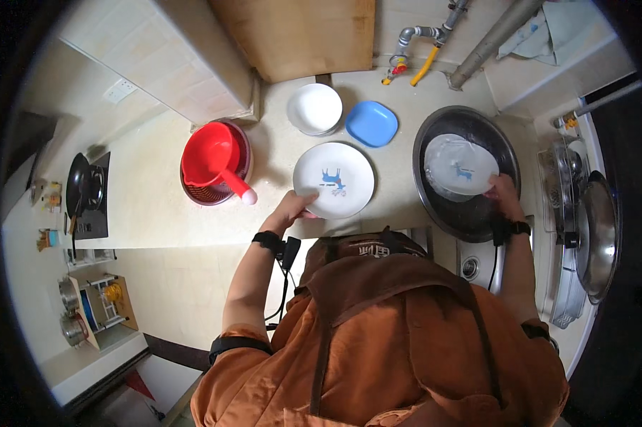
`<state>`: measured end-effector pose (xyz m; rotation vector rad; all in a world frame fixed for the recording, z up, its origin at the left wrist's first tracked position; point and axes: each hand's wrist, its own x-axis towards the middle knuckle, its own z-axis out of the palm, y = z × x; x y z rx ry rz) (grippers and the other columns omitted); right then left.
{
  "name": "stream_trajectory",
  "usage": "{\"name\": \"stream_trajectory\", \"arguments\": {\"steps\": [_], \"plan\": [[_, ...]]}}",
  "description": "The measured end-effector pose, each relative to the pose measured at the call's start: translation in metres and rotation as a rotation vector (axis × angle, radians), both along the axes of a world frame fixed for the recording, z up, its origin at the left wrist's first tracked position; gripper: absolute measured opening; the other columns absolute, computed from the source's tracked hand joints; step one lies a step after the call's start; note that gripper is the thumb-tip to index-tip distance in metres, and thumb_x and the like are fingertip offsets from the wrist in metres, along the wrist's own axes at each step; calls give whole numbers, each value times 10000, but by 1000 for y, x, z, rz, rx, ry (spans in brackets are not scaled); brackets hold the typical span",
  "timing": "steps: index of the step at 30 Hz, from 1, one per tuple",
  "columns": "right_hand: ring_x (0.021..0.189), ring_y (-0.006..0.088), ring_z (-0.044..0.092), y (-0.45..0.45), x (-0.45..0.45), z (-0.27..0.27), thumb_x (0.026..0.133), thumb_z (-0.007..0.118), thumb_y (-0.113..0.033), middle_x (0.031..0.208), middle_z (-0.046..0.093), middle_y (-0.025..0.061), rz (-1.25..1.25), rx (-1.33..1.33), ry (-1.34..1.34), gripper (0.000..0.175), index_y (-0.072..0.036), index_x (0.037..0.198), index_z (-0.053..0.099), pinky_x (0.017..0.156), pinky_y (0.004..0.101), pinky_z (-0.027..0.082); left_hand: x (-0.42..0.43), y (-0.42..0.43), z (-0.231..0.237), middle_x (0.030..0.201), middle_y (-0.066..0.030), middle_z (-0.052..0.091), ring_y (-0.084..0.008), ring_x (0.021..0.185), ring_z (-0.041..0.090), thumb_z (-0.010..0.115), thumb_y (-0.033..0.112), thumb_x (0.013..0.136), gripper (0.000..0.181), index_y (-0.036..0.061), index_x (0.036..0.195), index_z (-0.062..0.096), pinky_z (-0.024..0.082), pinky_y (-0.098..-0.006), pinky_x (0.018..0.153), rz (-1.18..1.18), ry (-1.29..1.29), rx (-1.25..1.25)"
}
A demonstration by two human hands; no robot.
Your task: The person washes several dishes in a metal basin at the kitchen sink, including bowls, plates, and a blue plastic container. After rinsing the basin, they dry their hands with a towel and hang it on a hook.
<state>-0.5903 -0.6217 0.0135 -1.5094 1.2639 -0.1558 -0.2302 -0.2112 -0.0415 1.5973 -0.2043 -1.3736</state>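
My left hand point(298, 207) grips the lower left rim of a white plate point(353, 165) printed with a blue animal. That plate is over the countertop; whether it rests there or is slightly raised I cannot tell. On the right, my right hand point(505, 196) pinches the edge of a second white plate point(454, 160) with a similar blue print. This one is tilted inside a large dark metal basin point(425, 200), and something translucent shows around its rim. Behind the left plate stand a stack of white bowls point(314, 109) and a square blue dish point(371, 124).
A red ladle point(211, 155) lies in a dark red strainer basket point(208, 197) at left. The basin overhangs a sink point(470, 267). A dish rack point(566, 277) and a metal lid point(597, 240) line the right side. A wok point(78, 184) sits far left. Gas pipes point(406, 53) rise behind.
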Motion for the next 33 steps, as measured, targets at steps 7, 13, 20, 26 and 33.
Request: {"name": "stream_trajectory", "arguments": {"steps": [7,13,20,26,33], "plan": [[694,354,600,-18,1,40,794,497,-226,793,595,235,280,-1101,581,321,20,995,548,652,433,486,2,0,-22,809,-143,615,-203,588,610,611,209,770,364,-91,971,560,510,-266,446,35,-218,44],[737,368,599,28,28,134,822,472,-212,795,598,229,214,-1314,733,316,-21,1067,529,668,450,482,6,-2,-18,753,-160,621,-234,528,619,609,149,746,342,-126,939,543,535,-300,441,-5,-292,65],[785,353,599,0,-3,127,790,477,-195,858,584,261,-47,-1197,691,352,4,1078,517,711,458,462,13,-2,-4,736,-158,626,-254,576,631,544,284,814,365,-76,875,549,513,-338,450,-208,-402,290],[721,232,604,36,22,83,775,513,-227,830,610,149,-87,-436,-465,310,29,942,560,626,357,475,8,-7,25,701,-195,608,-324,691,617,409,546,839,595,-30,849,558,480,-427,626,-221,-1059,369],[456,146,549,125,149,42,814,482,-142,687,589,90,316,12,-453,215,14,955,529,366,243,444,-14,-20,81,626,-74,540,-125,459,504,303,581,871,648,-16,1029,499,406,-219,432,-23,-275,-206]]}}
